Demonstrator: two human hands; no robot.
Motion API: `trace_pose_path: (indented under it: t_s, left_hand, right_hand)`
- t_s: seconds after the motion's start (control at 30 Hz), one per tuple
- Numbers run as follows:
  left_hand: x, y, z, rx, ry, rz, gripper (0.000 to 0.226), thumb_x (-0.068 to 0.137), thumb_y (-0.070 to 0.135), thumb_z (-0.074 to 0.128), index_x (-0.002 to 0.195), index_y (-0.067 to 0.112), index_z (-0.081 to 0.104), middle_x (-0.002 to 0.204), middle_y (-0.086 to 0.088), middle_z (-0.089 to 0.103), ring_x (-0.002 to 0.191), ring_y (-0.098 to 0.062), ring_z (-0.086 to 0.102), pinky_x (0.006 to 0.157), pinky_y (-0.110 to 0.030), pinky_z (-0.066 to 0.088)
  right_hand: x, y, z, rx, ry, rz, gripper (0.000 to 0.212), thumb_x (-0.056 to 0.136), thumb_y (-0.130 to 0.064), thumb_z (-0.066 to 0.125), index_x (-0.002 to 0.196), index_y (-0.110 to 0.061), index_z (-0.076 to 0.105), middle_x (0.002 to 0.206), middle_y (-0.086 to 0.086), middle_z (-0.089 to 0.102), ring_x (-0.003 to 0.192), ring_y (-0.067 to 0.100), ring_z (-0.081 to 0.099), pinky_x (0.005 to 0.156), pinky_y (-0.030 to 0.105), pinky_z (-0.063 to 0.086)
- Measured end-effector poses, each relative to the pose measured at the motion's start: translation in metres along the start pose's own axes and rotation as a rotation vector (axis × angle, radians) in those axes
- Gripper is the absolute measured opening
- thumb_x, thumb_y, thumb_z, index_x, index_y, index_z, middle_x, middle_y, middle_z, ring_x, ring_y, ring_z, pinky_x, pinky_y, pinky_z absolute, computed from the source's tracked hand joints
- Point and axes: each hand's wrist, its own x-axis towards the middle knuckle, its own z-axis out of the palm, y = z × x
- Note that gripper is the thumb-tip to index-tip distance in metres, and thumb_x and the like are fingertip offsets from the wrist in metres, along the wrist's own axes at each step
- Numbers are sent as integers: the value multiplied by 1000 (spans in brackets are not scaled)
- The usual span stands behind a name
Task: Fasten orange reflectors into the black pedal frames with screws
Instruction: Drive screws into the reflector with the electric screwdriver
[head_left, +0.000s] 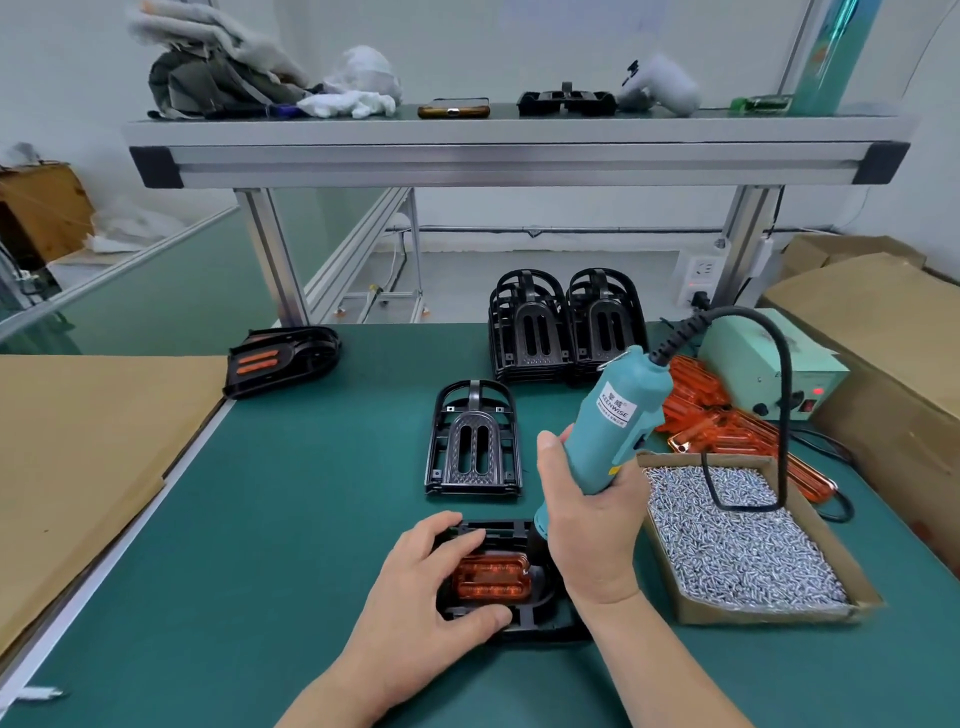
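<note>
**Q:** Where does the workpiece lie?

**A:** The pedal frame (498, 528) lies flat on the green counter (311, 493), close to its near edge and roughly midway along it. An orange reflector (491, 577) sits in the frame's central opening.

**Q:** How are the hands engaged?

**A:** The left hand (434, 590) grasps the frame. Its bent fingers lie over the frame's left part and reach the reflector's left end, and its thumb is set against the near rim. The right hand (587, 519) is wrapped round the barrel of a teal electric screwdriver (615, 415), held steeply with its upper end tilted toward the far right corner. The tool's lower end meets the frame just right of the reflector. The bit itself is hidden behind the hand.

**Q:** What surrounds the workpiece?

**A:** Just right of the frame, a cardboard box (769, 616) holds loose silver screws (727, 540). Beyond the box, toward the right edge, lies a pile of spare reflectors (711, 415), with a pale green power unit (769, 364) beside it. A black cable (678, 338) leaves the screwdriver's upper end and loops down over the box. A single frame (472, 441) lies near the counter's middle, and two stacks of frames (566, 327) stand near the far edge. One fitted pedal (283, 358), orange strips showing, rests by the left edge beside a cardboard sheet (78, 441).
</note>
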Motion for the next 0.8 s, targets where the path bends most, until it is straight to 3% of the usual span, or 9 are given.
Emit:
trace_pose_path:
  t_s: [0.33, 0.57, 0.63, 0.7, 0.8]
  left_hand:
    - [1, 4, -1, -9, -20, -19, 76, 64, 69, 69, 134, 42, 53, 144, 33, 28, 139, 7, 26, 116, -23, 27]
    - [7, 15, -8, 119, -2, 19, 71, 67, 72, 61, 130, 40, 59, 143, 27, 30, 137, 2, 24, 112, -21, 21]
    - [18, 34, -6, 97, 67, 93, 57, 75, 64, 59, 123, 34, 66, 135, 21, 43, 130, -2, 36, 109, -23, 27]
    - [33, 59, 2, 89, 93, 250, 34, 84, 48, 61, 109, 28, 73, 114, 16, 57, 112, -7, 50, 101, -30, 40]
    - [55, 97, 29, 114, 21, 463, 15, 88, 27, 63, 95, 24, 75, 94, 10, 68, 93, -17, 55, 85, -38, 45]
  right_hand:
    - [9, -3, -9, 204, -108, 111, 8, 76, -29, 75, 76, -28, 67, 69, -15, 61, 62, 3, 56, 61, 15, 47]
    - [48, -18, -22, 281, 29, 88, 11, 77, -26, 74, 74, -27, 64, 67, -7, 53, 65, 11, 50, 63, 20, 45]
    - [61, -19, -31, 281, 121, 85, 12, 80, -22, 73, 74, -27, 64, 64, -6, 52, 62, 10, 49, 62, 19, 45]
    - [72, -19, -41, 268, 212, 64, 11, 83, -17, 72, 78, -21, 63, 65, -3, 53, 62, 12, 49, 62, 23, 44]
    - [88, -24, -52, 228, 312, 23, 12, 85, -17, 72, 84, -15, 60, 71, 0, 55, 62, 11, 51, 62, 24, 45]
